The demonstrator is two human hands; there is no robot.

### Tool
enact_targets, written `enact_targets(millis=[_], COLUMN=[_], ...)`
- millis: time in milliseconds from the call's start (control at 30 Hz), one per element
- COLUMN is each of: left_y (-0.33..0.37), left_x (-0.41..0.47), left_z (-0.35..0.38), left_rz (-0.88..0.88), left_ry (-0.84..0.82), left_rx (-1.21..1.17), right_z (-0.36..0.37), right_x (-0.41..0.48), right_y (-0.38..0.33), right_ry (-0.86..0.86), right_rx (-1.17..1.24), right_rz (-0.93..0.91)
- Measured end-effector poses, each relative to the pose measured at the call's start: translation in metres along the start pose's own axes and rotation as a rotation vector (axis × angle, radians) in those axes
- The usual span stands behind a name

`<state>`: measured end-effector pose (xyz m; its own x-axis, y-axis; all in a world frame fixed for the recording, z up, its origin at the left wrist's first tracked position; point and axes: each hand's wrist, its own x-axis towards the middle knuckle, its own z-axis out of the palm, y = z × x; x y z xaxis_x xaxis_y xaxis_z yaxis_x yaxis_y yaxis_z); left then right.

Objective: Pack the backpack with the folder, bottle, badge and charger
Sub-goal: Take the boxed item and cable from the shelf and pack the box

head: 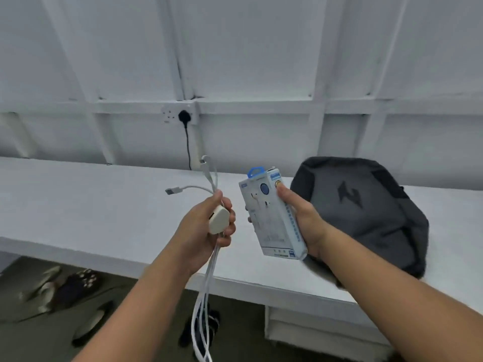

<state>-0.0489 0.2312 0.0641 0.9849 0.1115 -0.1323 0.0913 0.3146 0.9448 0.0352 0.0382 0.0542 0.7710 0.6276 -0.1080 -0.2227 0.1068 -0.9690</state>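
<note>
Nearest us, under our left fingers, loops of white cable [206, 283] hang down past the table edge. Lower left of those fingers, a few shoes [65, 286] lie on the floor. Our left hand [192, 231] is curled round the white charger plug [219, 220], fingers pressed together over it and the bunched cable. Two cable ends stick up above the fingertips, one USB connector [172, 191] pointing left. Just right of those fingers, not touching them, our right hand [309, 220] grips a white-and-blue retail box [271, 220]. The thumb presses the front near the top and the other fingertips wrap in at the box's left edge. The box is roughly upright, slightly tilted, with a blue hang tab on top. Behind the right fingers the dark grey backpack [366, 212] lies on the white table [91, 205]; we cannot tell if it is zipped. Farthest, above the left fingertips, a wall socket [170, 114] holds a black plug [185, 116] whose cord drops behind the table.
</note>
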Motion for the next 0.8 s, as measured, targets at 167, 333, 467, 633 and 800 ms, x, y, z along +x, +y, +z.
enact_targets(millis=[167,333,467,633,800], left_y=[-0.015,-0.03,-0.043,-0.055,-0.055], left_x=[0.045,0.086,0.115,0.139,0.159], left_z=[0.085,0.161,0.2,0.224,0.223], left_rz=[-0.039,-0.07,-0.082,-0.115,-0.149], left_ry=[-0.134,-0.188,-0.199,-0.203,-0.219], left_rx=[0.016,0.065,0.063,0.098,0.134], right_z=[-0.084,-0.166,-0.218,-0.254,-0.261], right_x=[-0.044,-0.07,-0.078,-0.076,-0.063], right_y=[-0.022,-0.041,-0.05,-0.055,-0.051], right_ry=[0.098,0.121,0.187,0.218,0.237], right_rx=[0.032,0.024,-0.043,-0.126,-0.155], right_rz=[-0.01,-0.051,-0.045,0.012,0.027])
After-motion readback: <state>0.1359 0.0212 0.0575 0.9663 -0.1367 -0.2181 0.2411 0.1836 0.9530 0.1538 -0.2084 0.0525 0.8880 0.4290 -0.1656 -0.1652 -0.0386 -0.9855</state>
